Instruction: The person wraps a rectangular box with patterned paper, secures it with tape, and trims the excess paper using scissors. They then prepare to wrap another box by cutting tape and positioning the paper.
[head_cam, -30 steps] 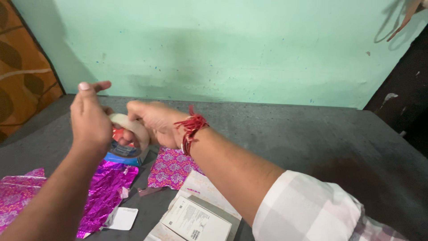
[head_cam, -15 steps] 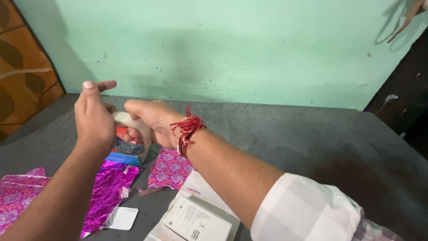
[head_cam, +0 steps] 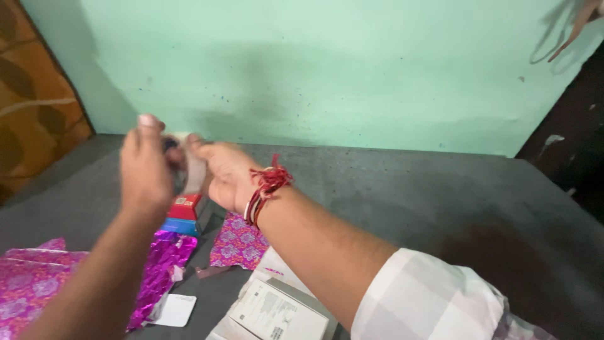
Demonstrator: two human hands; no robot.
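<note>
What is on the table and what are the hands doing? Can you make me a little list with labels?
left hand: raised, blurred, fingers at a tape roll
right hand: raised, holding the other side of the roll; red threads on the wrist
under the hands: small red box stacked on a blue box
shiny pink wrapping paper: spread at the left
patterned pink piece: beside the boxes
white booklet: nearest the camera
white card: left of the booklet
table: dark grey
wall: mint green

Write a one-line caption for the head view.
Left hand and right hand hold a tape roll above a red-and-blue box and pink wrapping foil.
</note>
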